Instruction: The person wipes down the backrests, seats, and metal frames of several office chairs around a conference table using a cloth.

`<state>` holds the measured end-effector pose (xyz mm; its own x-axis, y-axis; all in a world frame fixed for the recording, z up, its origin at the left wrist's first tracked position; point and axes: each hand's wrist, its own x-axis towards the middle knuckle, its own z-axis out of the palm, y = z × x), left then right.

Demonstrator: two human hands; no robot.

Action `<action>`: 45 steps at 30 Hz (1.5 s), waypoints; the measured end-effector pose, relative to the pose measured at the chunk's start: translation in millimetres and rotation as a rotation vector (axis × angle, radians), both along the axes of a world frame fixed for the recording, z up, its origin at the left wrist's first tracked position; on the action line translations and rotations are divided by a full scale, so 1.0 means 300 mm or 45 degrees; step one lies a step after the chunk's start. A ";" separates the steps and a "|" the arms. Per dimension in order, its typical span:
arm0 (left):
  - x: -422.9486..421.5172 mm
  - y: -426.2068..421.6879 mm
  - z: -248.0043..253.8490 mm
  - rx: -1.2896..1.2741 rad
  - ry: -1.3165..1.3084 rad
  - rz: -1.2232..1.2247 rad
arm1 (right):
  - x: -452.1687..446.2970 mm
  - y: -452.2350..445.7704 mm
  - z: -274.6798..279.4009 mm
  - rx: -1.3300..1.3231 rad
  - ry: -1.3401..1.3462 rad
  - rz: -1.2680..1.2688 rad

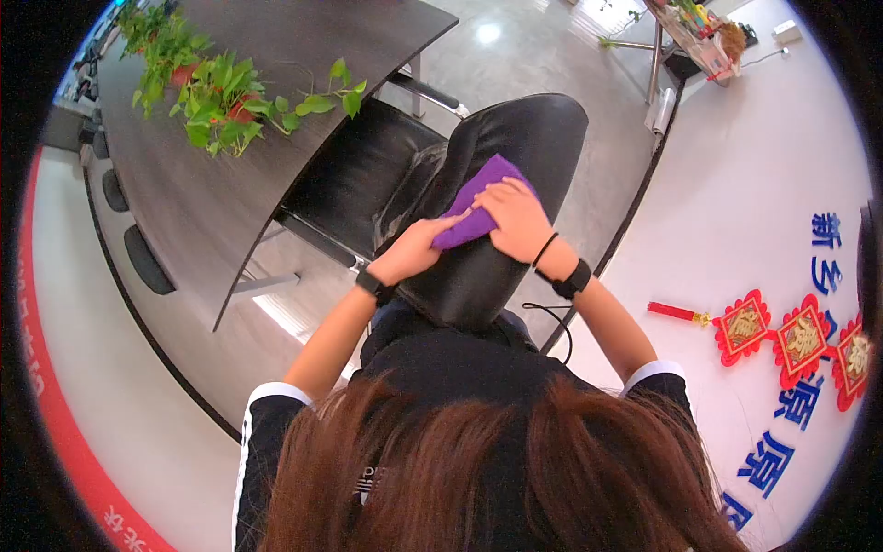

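A folded purple cloth (498, 171) lies against the backrest (543, 129) of a black leather chair. My left hand (414, 250) grips the cloth's lower left edge, its fingers partly hidden by it. Over the cloth's right part bends my right hand (517, 219), fingers curled onto the fabric and touching it. Below the backrest, the black chair seat (354, 166) reaches partly under the table. Clear wrinkled plastic (409, 193) shows along the join of seat and backrest.
A long dark table (313, 55) with green potted plants (221, 97) stands at left. A chrome armrest (428, 92) juts out beside the table edge. On the right white wall hang red knot ornaments (743, 327); a small stand (699, 41) is at upper right.
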<state>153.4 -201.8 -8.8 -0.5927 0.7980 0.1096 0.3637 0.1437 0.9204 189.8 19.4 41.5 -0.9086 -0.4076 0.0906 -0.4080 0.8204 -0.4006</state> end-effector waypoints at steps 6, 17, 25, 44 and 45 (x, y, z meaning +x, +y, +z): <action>0.110 -0.200 0.073 -0.149 -0.137 -0.066 | 0.125 -0.158 0.027 -0.012 -0.126 0.154; 0.036 -0.123 -0.040 -0.039 -0.151 -0.076 | 0.009 -0.099 -0.018 0.082 -0.199 0.283; -0.028 -0.066 -0.145 -0.249 -0.208 -0.020 | -0.219 -0.035 -0.120 0.090 -0.608 0.648; 0.008 -0.179 -0.202 -0.418 -0.147 -0.095 | -0.304 -0.167 -0.225 0.648 -1.038 1.053; -0.011 -0.189 -0.231 -0.424 -0.151 -0.116 | -0.314 -0.198 -0.250 0.712 -1.028 1.088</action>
